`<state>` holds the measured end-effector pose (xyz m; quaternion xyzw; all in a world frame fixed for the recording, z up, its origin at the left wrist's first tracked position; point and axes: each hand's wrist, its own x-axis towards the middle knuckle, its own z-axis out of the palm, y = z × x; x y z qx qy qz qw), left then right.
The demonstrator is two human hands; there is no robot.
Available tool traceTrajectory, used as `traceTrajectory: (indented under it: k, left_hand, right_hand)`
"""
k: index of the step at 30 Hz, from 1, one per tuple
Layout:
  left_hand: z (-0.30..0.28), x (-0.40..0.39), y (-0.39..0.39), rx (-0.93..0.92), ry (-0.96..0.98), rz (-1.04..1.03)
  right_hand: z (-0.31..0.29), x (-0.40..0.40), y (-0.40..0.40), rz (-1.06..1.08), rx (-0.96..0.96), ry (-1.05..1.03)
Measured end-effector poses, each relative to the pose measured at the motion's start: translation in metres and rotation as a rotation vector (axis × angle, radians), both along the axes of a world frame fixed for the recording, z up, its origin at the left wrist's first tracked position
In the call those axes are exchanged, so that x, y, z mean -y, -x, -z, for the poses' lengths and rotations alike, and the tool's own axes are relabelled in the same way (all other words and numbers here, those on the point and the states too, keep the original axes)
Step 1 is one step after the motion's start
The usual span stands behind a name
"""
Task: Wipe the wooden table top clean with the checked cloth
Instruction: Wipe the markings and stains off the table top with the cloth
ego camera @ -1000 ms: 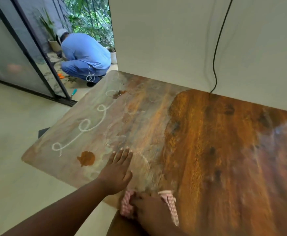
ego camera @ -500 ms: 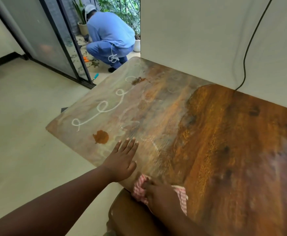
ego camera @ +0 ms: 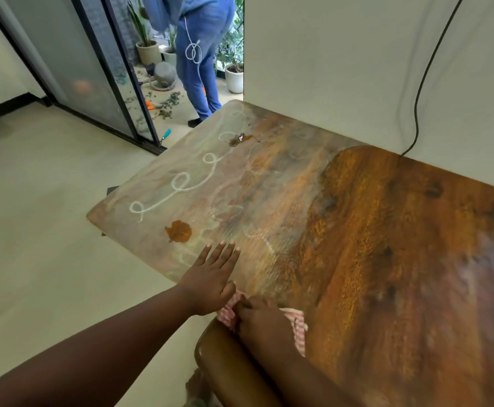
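Observation:
The wooden table top [ego camera: 386,245] fills the right and centre of the view. Its left part is pale and smeared, with a looping white line [ego camera: 181,183], a brown blot [ego camera: 178,231] near the front and a smaller brown smear [ego camera: 239,138] further back. My left hand [ego camera: 212,277] lies flat on the table near its front edge, fingers spread, holding nothing. Just to its right, my right hand [ego camera: 261,318] presses down on the red-and-white checked cloth [ego camera: 297,327] at the front edge. The hand hides most of the cloth.
A rounded brown chair back [ego camera: 228,365] stands under my right forearm. A white wall [ego camera: 357,69] with a black cable [ego camera: 416,107] runs behind the table. At the back left, a person in blue [ego camera: 201,54] stands at an open sliding door [ego camera: 93,69] among plant pots.
My view has swung left and up. The person in blue has risen from a crouch to standing. My hands and the cloth have stayed in much the same place at the front edge.

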<state>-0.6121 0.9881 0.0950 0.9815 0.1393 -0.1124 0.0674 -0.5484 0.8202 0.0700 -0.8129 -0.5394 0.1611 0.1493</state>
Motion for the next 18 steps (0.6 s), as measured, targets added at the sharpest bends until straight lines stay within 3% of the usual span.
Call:
traceTrajectory:
  k: [3, 6, 8, 11, 14, 18]
  left_hand:
    - [-0.002, -0.006, 0.004, 0.007, -0.007, 0.018]
    - [-0.002, -0.016, 0.005, 0.012, -0.007, 0.006]
    - [-0.005, -0.021, 0.007, 0.007, -0.007, 0.020]
    - [-0.013, -0.029, 0.008, 0.007, -0.024, 0.060]
    - [-0.021, -0.038, 0.010, 0.004, -0.031, 0.098]
    - [-0.023, -0.058, 0.003, 0.025, -0.023, 0.136]
  right_hand:
    - [0.008, 0.048, -0.017, -0.026, 0.076, -0.035]
    - [0.002, 0.083, -0.038, 0.079, 0.066, 0.007]
    - [-0.014, 0.071, -0.042, 0.159, 0.044, 0.058]
    - [-0.019, 0.014, -0.046, 0.331, 0.126, -0.032]
    - [-0.019, -0.030, -0.027, 0.223, 0.103, 0.027]
    - [-0.012, -0.005, 0.009, 0.107, -0.019, 0.098]
